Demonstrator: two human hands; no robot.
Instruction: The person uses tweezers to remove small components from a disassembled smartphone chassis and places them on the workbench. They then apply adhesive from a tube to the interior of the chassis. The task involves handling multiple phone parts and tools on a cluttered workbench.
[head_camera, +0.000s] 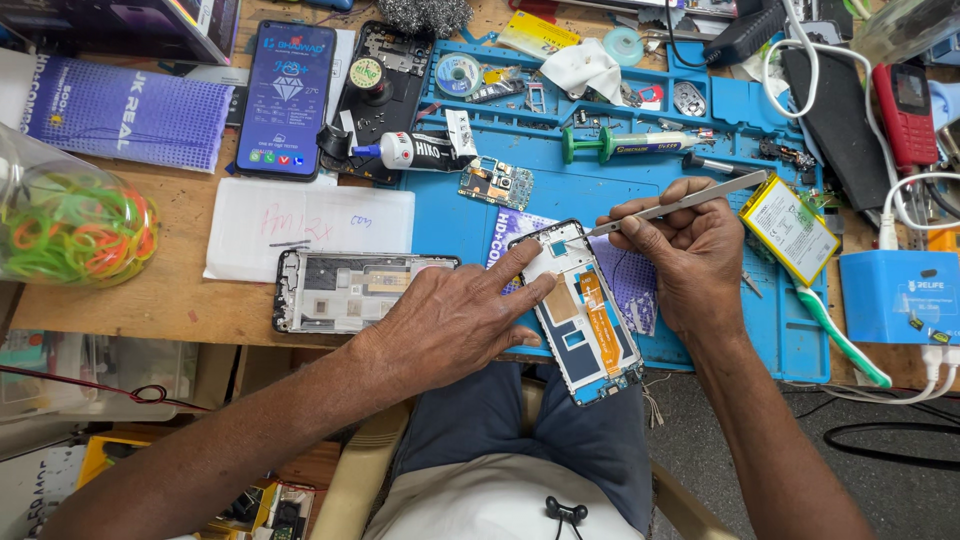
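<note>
An opened phone (585, 322) lies back-up on the blue repair mat (560, 200), with an orange flex cable along its middle. My left hand (455, 315) presses on it, the index finger stretched onto its upper part. My right hand (690, 255) holds metal tweezers (680, 205), whose tip touches the phone's top end. A second phone frame (350, 290) lies just left of my left hand on the wooden table.
A yellow battery (790, 228), a green toothbrush (840, 335), a glue tube (415, 152), a small circuit board (495, 183) and a lit phone (287, 100) lie around. A jar of rubber bands (65, 225) stands at the left. A blue box (895, 295) with cables sits at the right.
</note>
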